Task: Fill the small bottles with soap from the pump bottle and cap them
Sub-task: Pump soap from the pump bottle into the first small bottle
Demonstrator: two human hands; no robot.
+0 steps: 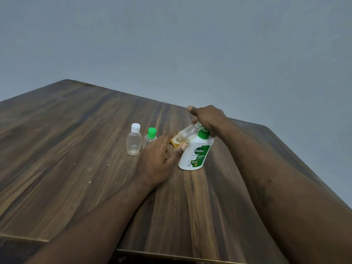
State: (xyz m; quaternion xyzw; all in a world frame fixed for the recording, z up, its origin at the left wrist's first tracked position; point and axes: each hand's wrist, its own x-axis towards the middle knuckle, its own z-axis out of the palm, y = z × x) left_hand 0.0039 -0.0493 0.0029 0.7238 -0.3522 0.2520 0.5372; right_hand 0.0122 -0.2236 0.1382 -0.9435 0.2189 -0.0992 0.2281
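Nearest me, my left hand (158,159) pinches a tilted small bottle (187,133) at the pump bottle (194,154); my right hand (208,117) covers its pump, grip unclear.

White-capped bottle (134,140) and green-capped bottle (150,137) stand just beyond left hand (160,159).

matt wood-grain table (76,178), clear plastic bottles (134,142)

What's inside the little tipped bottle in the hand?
A bit of orange-yellow soap sits pooled at the lower end of the tipped small bottle; the rest looks clear. Fingers of the left hand cover part of that end, so the full amount is hidden.
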